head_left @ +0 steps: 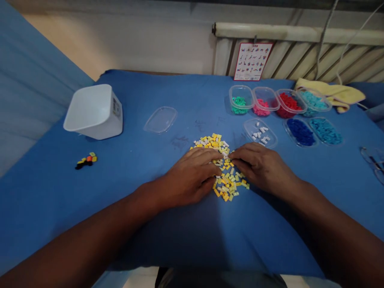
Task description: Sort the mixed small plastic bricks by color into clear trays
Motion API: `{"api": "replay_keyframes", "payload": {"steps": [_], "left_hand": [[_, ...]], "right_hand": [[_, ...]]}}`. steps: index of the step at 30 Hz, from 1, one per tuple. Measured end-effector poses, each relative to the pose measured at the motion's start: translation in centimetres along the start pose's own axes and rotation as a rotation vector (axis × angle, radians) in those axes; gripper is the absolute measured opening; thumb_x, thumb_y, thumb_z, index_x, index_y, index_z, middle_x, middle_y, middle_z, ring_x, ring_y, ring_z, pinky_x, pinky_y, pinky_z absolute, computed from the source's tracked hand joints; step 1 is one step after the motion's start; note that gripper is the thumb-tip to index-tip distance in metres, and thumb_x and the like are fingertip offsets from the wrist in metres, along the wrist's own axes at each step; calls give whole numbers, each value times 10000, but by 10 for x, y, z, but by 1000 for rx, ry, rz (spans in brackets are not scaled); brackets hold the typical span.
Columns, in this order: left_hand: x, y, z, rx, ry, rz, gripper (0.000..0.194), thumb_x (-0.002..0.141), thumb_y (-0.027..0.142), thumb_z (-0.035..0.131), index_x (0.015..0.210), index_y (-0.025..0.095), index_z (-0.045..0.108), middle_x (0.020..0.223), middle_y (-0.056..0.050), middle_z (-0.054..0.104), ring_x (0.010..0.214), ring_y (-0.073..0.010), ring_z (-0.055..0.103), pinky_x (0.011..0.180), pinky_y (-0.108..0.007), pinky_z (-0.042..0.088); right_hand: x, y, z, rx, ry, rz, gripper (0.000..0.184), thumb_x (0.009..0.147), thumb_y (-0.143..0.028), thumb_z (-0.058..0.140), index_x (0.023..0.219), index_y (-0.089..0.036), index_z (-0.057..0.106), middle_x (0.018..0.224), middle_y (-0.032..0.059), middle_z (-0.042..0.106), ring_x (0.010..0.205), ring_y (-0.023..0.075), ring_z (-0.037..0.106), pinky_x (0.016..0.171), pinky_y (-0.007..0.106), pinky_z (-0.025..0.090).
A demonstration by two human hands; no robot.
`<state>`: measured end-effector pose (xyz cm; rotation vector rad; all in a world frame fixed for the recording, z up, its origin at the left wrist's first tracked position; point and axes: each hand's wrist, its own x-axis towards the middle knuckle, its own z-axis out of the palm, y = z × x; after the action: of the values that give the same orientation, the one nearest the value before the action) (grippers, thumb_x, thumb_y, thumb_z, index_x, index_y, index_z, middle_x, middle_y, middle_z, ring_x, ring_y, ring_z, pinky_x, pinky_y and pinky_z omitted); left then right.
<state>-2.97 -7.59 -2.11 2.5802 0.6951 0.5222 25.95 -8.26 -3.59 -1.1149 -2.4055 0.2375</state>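
Observation:
A loose pile of small yellow, pale yellow and whitish toy building bricks is spread on the blue tablecloth in front of me. Over the pile's left side rests my left hand, palm down, its fingers stretched out and touching bricks. My right hand is at the pile's right edge, thumb and fingertips pinched together. Whatever sits between those fingertips is too small to make out. Just beyond the right hand, several white bricks lie on a clear plastic lid.
At the back right are clear tubs of green bricks, pink bricks, red bricks and turquoise bricks. Blue bricks lie nearer. A white bin, another lid, glasses and a yellow cloth are around.

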Motion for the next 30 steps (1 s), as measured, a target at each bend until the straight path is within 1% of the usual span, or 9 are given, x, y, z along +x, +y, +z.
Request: {"api": "replay_keyframes", "payload": {"steps": [4,7,10,13,16,18,24,27,30], "left_hand": [[2,5,3,-22,-13,-46,167,1057,202,587,1157,209,721,1580,-124,665,1523,-312,587,1312,-568,416],[4,8,6,-13,-8,-87,119,1065,248,620,1116,213,722,1561,-121,678,1517,-325,593,1305,-580,418],[6,8,9,6,-10,-111,154,1101,277,592,1059,206,723,1533,-125,695,1494,-328,612,1285,-581,436],[7,8,9,5,-3,-101,184,1110,264,561,1035,195,714,1518,-136,701,1464,-322,632,1275,-573,449],[8,9,8,9,3,-77,128,1066,251,616,1104,195,724,1532,-142,693,1461,-327,632,1290,-581,432],[9,11,8,18,12,-74,140,1038,249,652,1139,196,734,1530,-140,694,1456,-336,634,1287,-589,431],[12,13,11,23,39,-97,114,1051,227,621,996,190,714,1476,-135,728,1409,-327,668,1248,-570,464],[11,11,10,-9,108,-94,114,1076,237,606,1013,194,690,1429,-135,743,1381,-300,681,1243,-543,466],[11,9,9,-32,209,-86,108,1109,265,603,1087,195,683,1363,-123,763,1317,-278,701,1175,-500,493]], "right_hand": [[1,0,-1,4,-42,28,242,1089,-192,686,1278,-251,825,1134,86,846,1034,270,784,897,405,607],[2,-2,-1,-25,-68,62,219,1103,-216,675,1250,-260,832,1112,79,843,1032,268,787,870,387,596],[1,-2,0,-51,-80,84,183,1113,-239,666,1188,-255,833,1074,74,838,1006,259,785,840,374,584],[1,-3,0,-63,-75,85,172,1106,-246,675,1178,-254,832,1072,74,835,989,260,782,810,377,579],[2,-3,1,-77,-60,77,182,1099,-241,677,1194,-265,831,1059,70,833,960,255,776,767,375,565],[4,-4,1,-79,-62,77,175,1100,-237,666,1170,-262,825,1038,70,829,950,253,770,756,372,554],[6,-5,1,-59,-105,100,148,1082,-199,622,1114,-228,764,997,82,802,955,266,754,801,383,549],[5,-8,-1,-13,-37,79,105,1053,-196,632,1102,-219,723,973,78,776,916,258,736,807,387,558],[2,-14,-3,92,58,40,95,1032,-169,637,1096,-225,681,981,61,777,847,220,725,765,359,568]]}}
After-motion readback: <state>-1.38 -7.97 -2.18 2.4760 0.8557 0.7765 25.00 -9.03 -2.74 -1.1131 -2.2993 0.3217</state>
